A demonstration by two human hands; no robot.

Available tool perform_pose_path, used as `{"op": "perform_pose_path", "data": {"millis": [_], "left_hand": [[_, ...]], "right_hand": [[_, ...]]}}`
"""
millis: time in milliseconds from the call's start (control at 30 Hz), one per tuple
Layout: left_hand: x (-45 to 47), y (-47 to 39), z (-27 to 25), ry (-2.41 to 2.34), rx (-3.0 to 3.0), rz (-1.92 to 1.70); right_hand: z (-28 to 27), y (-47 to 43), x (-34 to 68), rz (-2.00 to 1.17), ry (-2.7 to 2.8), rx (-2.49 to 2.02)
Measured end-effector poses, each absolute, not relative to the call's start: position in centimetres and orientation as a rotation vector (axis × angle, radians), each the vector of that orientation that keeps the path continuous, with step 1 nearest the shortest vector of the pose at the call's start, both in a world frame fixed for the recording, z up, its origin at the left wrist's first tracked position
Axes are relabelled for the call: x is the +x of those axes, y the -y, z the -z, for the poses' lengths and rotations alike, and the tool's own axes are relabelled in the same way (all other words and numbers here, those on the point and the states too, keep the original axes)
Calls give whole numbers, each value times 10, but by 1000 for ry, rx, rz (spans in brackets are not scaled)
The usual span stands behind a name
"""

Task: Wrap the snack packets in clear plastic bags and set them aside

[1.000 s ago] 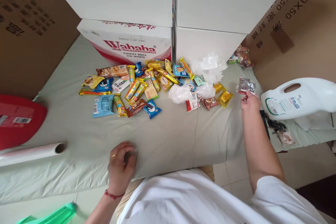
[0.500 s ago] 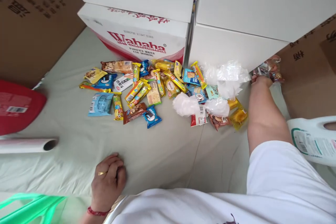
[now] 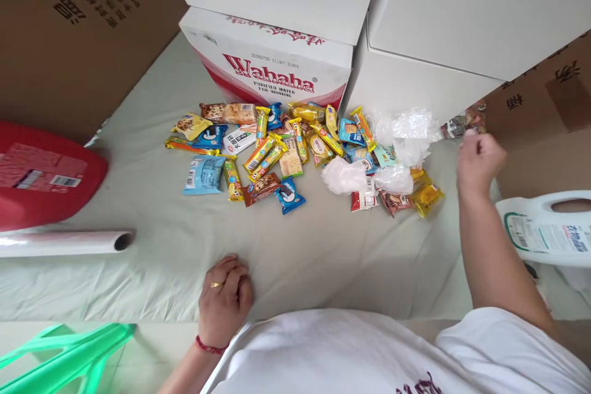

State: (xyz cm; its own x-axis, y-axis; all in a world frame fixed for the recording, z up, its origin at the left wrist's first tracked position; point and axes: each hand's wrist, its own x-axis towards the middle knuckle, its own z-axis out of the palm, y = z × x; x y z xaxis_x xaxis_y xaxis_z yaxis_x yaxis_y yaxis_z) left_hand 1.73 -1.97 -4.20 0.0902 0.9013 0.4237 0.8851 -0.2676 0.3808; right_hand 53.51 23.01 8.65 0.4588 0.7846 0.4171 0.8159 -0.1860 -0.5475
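Observation:
My left hand [image 3: 225, 288] rests on the cloth-covered table [image 3: 305, 258] with its fingers curled in, holding nothing. My right hand [image 3: 480, 163] is closed in a fist at the right; whatever may be inside it is hidden. Just beyond it, against the boxes, lie small clear-wrapped packets [image 3: 462, 124]. Left of that hand are crumpled clear plastic bags [image 3: 413, 126] and a yellow-wrapped snack [image 3: 427, 198]. Further left spreads a loose pile of wrapped snacks, among them a light blue packet [image 3: 203, 175], a dark blue packet [image 3: 290, 196] and a brown wrapper [image 3: 261, 189].
A Wahaha carton [image 3: 272, 68] and a white box [image 3: 415, 83] stand behind the snacks. A red container [image 3: 50, 175] and a white roll [image 3: 64, 243] lie at left. At right is a white jug [image 3: 545, 231]. A green stool [image 3: 74, 351] stands below the table's front edge.
My right hand has drawn back from the clear-wrapped packets by the boxes and is now raised in a fist. My left hand stays on the cloth. The whole view has shifted.

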Motion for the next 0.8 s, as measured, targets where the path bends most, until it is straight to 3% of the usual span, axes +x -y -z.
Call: {"op": "perform_pose_path", "data": {"millis": [133, 267, 400, 567, 700, 800], "left_hand": [[18, 20, 44, -1818, 2285, -983], [14, 22, 42, -1721, 2211, -1081], [17, 25, 27, -1677, 1925, -1197], [65, 10, -7, -1385, 1362, -1267], [107, -18, -16, -1103, 1072, -1264], [111, -32, -9, -1138, 921, -1189]], "right_hand": [[-71, -157, 425, -117, 2021, -1512], [-48, -146, 371, -145, 2348, -1522], [-61, -152, 368, -468, 1846, -1558], [-68, -109, 323, -1129, 969, -1374], [-46, -57, 265, -1541, 823, -1341], [-39, -40, 259, -1648, 775, -1322]]}}
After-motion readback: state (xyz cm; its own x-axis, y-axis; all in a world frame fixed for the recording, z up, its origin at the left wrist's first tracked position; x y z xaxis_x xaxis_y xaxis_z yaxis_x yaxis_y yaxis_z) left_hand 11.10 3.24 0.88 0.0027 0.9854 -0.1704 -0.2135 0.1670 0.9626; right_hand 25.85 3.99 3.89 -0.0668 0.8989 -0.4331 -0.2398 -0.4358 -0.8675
